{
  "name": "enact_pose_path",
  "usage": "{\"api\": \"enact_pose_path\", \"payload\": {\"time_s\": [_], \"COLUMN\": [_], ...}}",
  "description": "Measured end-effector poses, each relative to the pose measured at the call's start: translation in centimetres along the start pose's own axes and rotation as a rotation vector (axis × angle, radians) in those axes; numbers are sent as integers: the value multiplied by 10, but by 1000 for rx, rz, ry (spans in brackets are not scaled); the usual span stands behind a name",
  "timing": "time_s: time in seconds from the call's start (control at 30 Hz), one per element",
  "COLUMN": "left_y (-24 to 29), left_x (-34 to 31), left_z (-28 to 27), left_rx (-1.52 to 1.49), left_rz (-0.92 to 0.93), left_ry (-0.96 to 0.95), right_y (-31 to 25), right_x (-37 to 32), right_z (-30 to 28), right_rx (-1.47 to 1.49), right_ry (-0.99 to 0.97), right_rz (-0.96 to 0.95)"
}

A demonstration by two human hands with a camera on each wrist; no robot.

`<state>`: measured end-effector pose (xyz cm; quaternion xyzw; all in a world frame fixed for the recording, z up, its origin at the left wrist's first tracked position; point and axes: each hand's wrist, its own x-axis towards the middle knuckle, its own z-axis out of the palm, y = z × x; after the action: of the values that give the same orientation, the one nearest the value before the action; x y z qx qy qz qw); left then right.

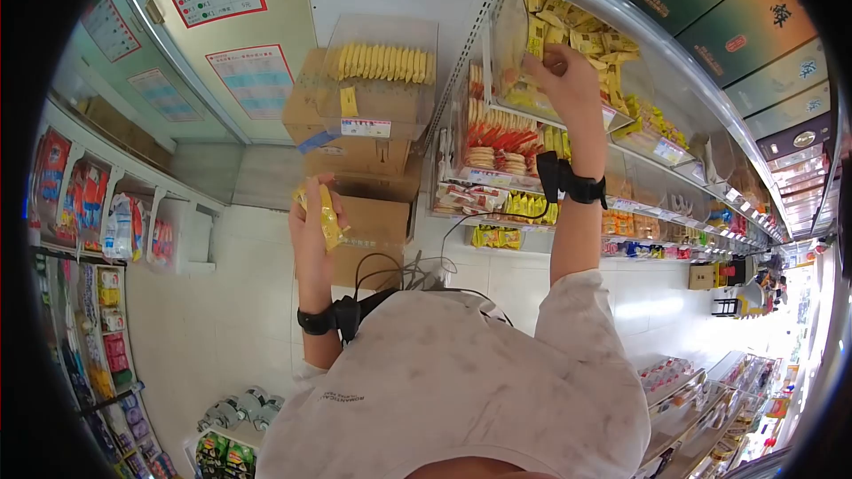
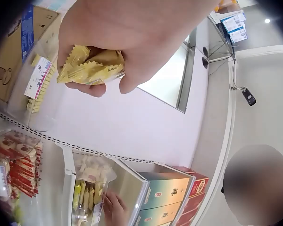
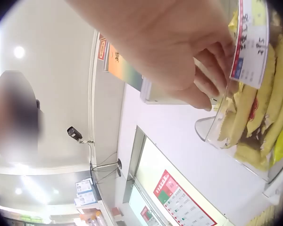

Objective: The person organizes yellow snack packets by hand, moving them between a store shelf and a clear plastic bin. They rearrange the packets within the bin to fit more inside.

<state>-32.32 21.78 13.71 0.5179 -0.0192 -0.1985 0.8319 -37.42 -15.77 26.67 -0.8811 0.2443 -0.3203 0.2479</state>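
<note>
- On my feed's left side, the left hand (image 1: 311,223) is raised at chest height in front of the stacked cartons (image 1: 373,168), well apart from the shelving (image 1: 639,208).
- Its fingers are curled round a small bunch of yellow packets (image 2: 90,66), with the thumb on one side and the fingertips on the other. In the head view the bunch's long axis stands roughly upright.
- Up and to the right of that bunch, at the left end of the topmost shelf, sits a clear bin (image 1: 508,40). It is tipped forward, with loose packets (image 1: 581,35) of the same yellow heaped inside.
- The right hand (image 1: 564,71) is up in the bin's mouth, so it is by far the nearer hand.
- On the right wrist camera its fingers (image 3: 205,89) bend down at the bin's front wall beside the price label (image 3: 250,42). Whether they pinch a packet I cannot tell.
</note>
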Motion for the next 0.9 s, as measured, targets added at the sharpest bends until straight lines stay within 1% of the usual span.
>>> {"api": "enact_pose_path", "payload": {"time_s": [0.07, 0.1, 0.17, 0.23, 0.3, 0.37, 0.43, 0.5, 0.57, 0.63, 0.7, 0.77, 0.83, 0.87, 0.9], "left_y": [2, 2, 3, 5, 2, -1, 1, 4, 3, 7, -10, -17, -17, -17, -17], "left_x": [2, 1, 1, 4, 7, 12, 15, 15, 16, 15, 16, 18, 14, 14, 14], "left_z": [-5, -9, -12, -18, -25, -31, -34, -34, -33, -21, -14, -7, -3, -2, -2], "left_rx": [-4, -6, -137, -228, -280, -301, -301, -276, -266, -229, -275, -331, -402, -371, -340], "left_rz": [29, 35, -58, -108, -140, -178, -194, -206, -222, -240, -321, -376, -403, -368, -331], "left_ry": [-30, -41, -45, -50, -84, -99, -112, -122, -158, -190, -242, -283, -303, -283, -259], "right_y": [4, 7, 14, 3, 22, 6, -48, -69, -98, -107, -128, -137, -131, -129, -126], "right_x": [5, 6, 7, 1, 4, -9, -41, -71, -107, -132, -139, -149, -148, -148, -147], "right_z": [10, 13, 17, 10, 7, -1, -11, -11, -6, 10, 45, 76, 95, 106, 119], "right_rx": [-148, -114, -41, 74, -197, -26, -33, 18, 288, 500, 448, 503, 658, 736, 730], "right_ry": [35, 70, 130, 165, 351, 397, 412, 411, 157, -406, -699, -723, -748, -767, -714], "right_rz": [-13, -25, -51, 83, -257, -254, -256, -352, -288, -254, -476, -362, -195, -116, -193]}}
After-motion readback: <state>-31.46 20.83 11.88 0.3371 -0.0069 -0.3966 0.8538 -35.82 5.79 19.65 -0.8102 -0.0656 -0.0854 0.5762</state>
